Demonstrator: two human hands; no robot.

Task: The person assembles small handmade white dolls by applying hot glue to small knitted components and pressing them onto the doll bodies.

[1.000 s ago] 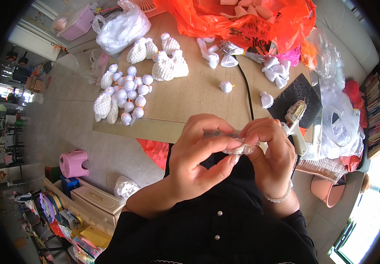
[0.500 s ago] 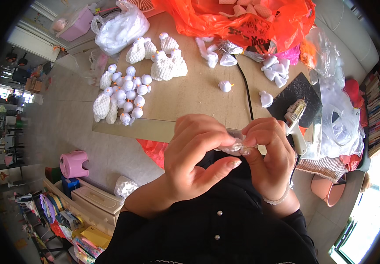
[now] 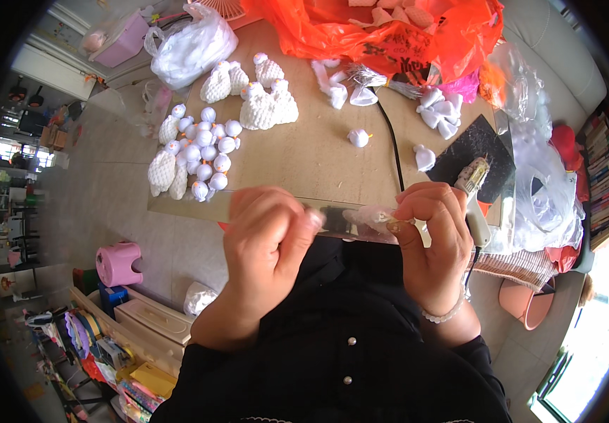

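Observation:
At the table's front edge, my right hand (image 3: 433, 240) pinches a small white crocheted-looking piece (image 3: 371, 217) between thumb and fingers; motion smears the piece. My left hand (image 3: 265, 257) is apart from it to the left, fingers curled and thumb pressed against them. Whatever lies in that pinch, perhaps nothing, is too small to make out. Beyond my hands, a white ball-shaped head (image 3: 358, 137) with an orange tip rests alone on the table (image 3: 304, 166). A white fabric piece (image 3: 424, 158) lies near the black mat.
Several white balls (image 3: 205, 151) cluster at the left beside white crocheted bodies (image 3: 269, 106). On the right, a glue gun (image 3: 475, 190) lies by a black mat (image 3: 484, 151), and a black cord (image 3: 392, 134) crosses the table. A red plastic bag (image 3: 389, 42) fills the far side.
My left hand has moved away leftward from the white piece and its fingers have closed up. My right hand keeps its pinch on the piece, almost in place.

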